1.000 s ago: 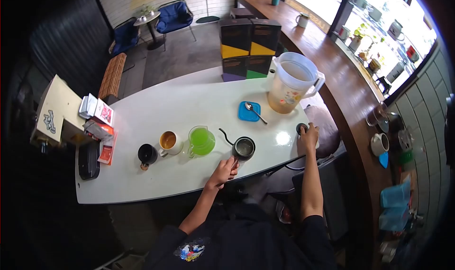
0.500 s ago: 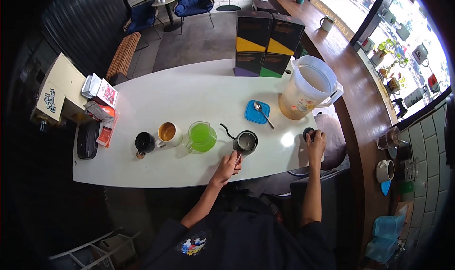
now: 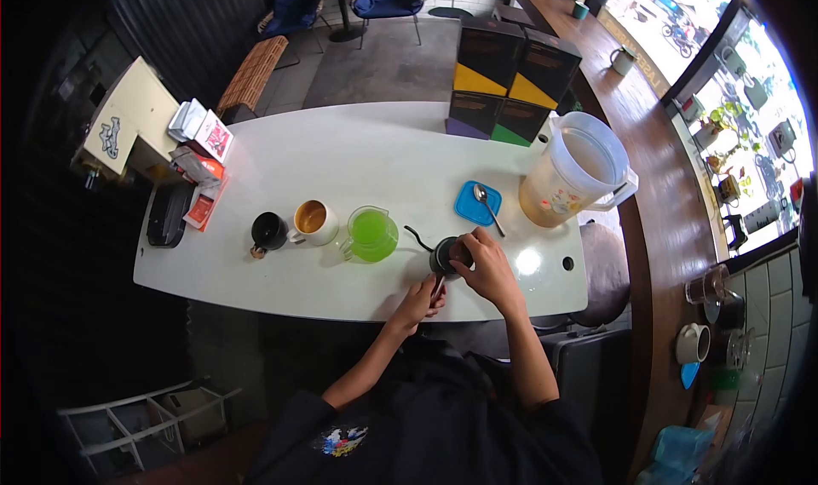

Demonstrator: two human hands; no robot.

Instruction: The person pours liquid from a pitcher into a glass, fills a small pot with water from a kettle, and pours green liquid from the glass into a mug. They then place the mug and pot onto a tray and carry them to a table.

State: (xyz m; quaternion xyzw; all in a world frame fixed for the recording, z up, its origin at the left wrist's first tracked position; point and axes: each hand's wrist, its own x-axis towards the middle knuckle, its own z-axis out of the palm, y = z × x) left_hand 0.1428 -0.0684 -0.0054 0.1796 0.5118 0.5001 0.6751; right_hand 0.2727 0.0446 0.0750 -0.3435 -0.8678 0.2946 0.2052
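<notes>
A small dark gooseneck kettle (image 3: 440, 260) stands near the front edge of the white table (image 3: 375, 136). My left hand (image 3: 416, 304) is wrapped round its handle. Over the kettle's top, my right hand (image 3: 490, 268) holds a dark round lid (image 3: 461, 253), its fingers closed on the rim. Left of the kettle are a glass jug of green liquid (image 3: 372, 234), a white mug with brown contents (image 3: 314, 222) and a black cup (image 3: 269, 230). A spoon (image 3: 487, 208) lies on a blue lid (image 3: 474, 202) behind the kettle.
A large plastic pitcher (image 3: 569, 170) stands at the table's right, beside stacked black boxes (image 3: 503, 80). Packets (image 3: 204, 197) and a black case (image 3: 170, 215) lie at the left end. A wooden counter (image 3: 635, 127) runs along the right, with a white mug (image 3: 693, 344) farther down.
My right hand has moved left from the table's right end to the kettle, bringing the dark lid over it. My left hand still grips the handle. The whole view has shifted slightly.
</notes>
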